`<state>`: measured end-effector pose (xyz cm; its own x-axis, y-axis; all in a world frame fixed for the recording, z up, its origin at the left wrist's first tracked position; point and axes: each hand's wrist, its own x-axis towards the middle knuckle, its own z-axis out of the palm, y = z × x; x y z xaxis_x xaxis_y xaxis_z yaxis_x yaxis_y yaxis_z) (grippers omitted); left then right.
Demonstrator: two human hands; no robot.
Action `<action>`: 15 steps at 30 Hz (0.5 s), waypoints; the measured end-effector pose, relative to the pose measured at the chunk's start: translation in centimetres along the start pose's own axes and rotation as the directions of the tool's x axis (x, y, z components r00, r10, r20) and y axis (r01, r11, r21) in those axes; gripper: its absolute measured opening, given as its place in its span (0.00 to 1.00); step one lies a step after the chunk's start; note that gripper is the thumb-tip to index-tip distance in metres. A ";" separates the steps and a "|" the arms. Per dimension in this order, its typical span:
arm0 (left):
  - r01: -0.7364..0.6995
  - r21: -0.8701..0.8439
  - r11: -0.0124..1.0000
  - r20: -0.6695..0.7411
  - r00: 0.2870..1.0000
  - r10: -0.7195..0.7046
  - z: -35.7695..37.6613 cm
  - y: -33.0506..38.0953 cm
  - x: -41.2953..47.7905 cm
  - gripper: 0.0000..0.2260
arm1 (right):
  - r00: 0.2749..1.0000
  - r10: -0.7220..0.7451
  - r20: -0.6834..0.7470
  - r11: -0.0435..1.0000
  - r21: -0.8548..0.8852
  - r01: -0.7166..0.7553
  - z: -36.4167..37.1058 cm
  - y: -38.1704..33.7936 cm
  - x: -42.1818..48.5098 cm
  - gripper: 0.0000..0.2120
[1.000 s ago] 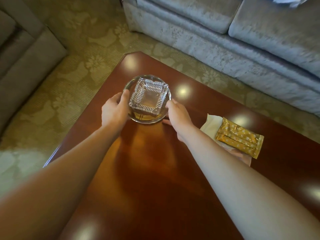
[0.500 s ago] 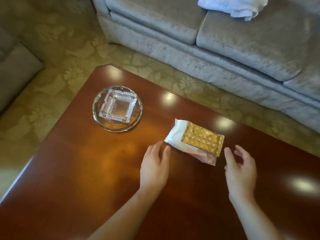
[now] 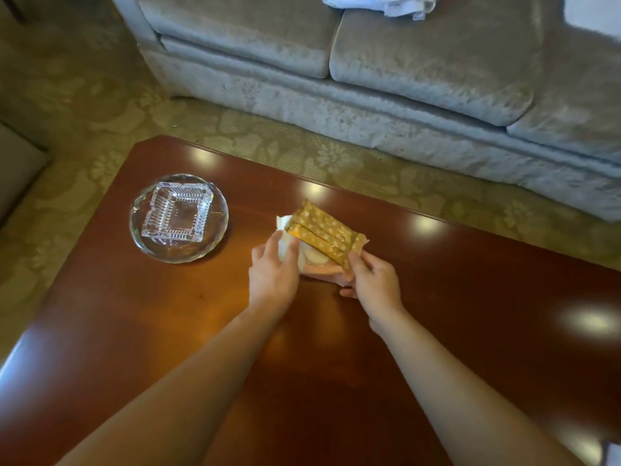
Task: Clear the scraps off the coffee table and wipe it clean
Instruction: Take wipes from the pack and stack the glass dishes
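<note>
A gold patterned wrapper (image 3: 327,233) lies on a white napkin (image 3: 284,227) in the middle of the glossy reddish-brown coffee table (image 3: 168,331). My left hand (image 3: 274,272) grips the napkin's left end, with fingers curled over it. My right hand (image 3: 374,285) pinches the wrapper's right end together with the napkin under it. The bundle looks slightly raised off the tabletop. A square cut-glass ashtray (image 3: 176,213) sits on a round glass dish (image 3: 220,227) at the table's left, apart from both hands.
A grey velvet sofa (image 3: 420,68) runs along the far side, with a white cloth (image 3: 379,3) on its cushion. Patterned beige carpet (image 3: 84,112) surrounds the table. Another seat edge (image 3: 16,169) shows at far left.
Both hands left the glass dish and ashtray, moved right to the napkin and gold wrapper, and closed on them. The view shifted right and up toward the sofa.
</note>
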<state>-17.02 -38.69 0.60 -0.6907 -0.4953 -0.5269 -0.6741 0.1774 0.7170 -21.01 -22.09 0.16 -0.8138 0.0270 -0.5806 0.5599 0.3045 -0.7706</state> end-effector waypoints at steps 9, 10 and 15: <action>0.032 -0.169 0.985 -0.130 0.990 -0.055 -2.3 -2.1 4.6 0.41 | 0.989 -0.142 0.033 0.951 -0.274 0.146 4.5 -2.0 2.6 0.26; 0.027 -0.171 0.985 -0.140 0.989 -0.051 -2.4 -1.4 4.3 0.40 | 0.989 -0.135 0.060 0.949 -0.279 0.146 4.9 -2.2 2.8 0.26; 0.027 -0.178 0.984 -0.145 0.988 -0.054 -2.0 -1.7 3.2 0.40 | 0.993 -0.032 0.117 0.977 -0.205 0.056 5.4 -2.5 2.8 0.22</action>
<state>-17.57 -42.28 -1.39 -0.6082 -0.6223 -0.4928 -0.6356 0.0099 0.7720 -23.87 -27.91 -0.97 -0.8075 -0.0941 -0.5824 0.4697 0.4947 -0.7312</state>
